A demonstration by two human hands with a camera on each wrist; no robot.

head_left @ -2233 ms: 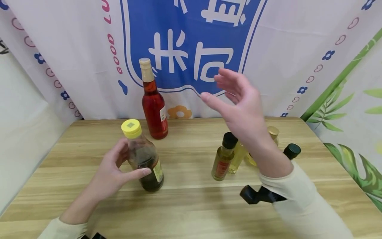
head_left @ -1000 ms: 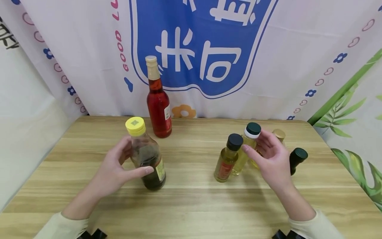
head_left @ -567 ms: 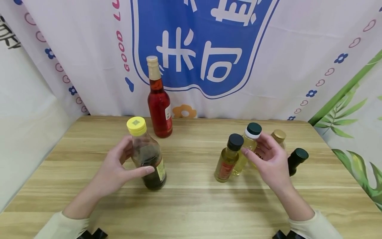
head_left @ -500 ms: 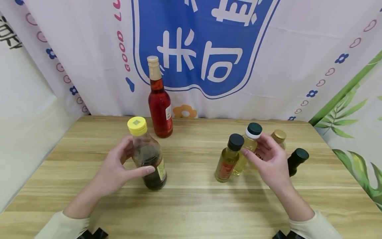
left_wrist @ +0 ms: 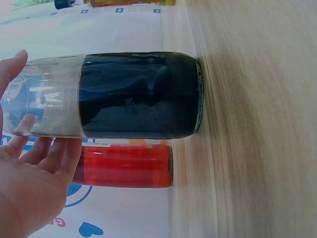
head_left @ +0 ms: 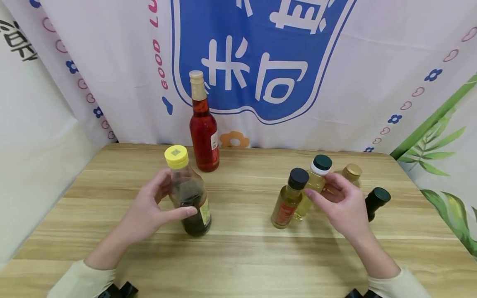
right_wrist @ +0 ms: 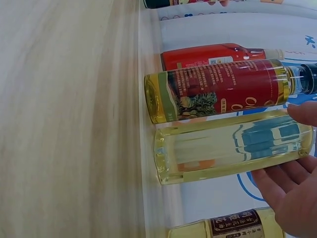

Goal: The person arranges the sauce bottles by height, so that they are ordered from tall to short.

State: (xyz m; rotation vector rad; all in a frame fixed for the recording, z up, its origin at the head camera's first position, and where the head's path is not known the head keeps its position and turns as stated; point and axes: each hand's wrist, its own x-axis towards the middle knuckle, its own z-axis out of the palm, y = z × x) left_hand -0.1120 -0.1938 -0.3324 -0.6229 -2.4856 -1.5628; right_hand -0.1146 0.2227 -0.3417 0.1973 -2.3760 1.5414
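Note:
On the left of the table stands a dark sauce bottle (head_left: 188, 190) with a yellow cap, upright. My left hand (head_left: 147, 211) holds it, thumb across the front and fingers behind; in the left wrist view the dark liquid (left_wrist: 141, 96) fills its lower part. On the right, my right hand (head_left: 348, 207) holds a pale yellow oil bottle (head_left: 314, 182) with a dark green cap, also standing. The right wrist view shows the thumb on one side of this clear bottle (right_wrist: 223, 146) and the fingers on the other. Close beside it stands a red-labelled olive oil bottle (head_left: 287, 205), black-capped.
A tall bottle of red liquid (head_left: 204, 140) stands at the back left, before a printed cloth (head_left: 372, 54). Right of my right hand are a gold-capped bottle (head_left: 352, 171), partly hidden, and a dark bottle (head_left: 376, 200). The wooden table (head_left: 238, 260) extends toward me.
My right hand has come down from above the bottles to the green-capped oil bottle. My left hand stays on the sauce bottle. Lately the head view shifts slightly; the bottles keep their places.

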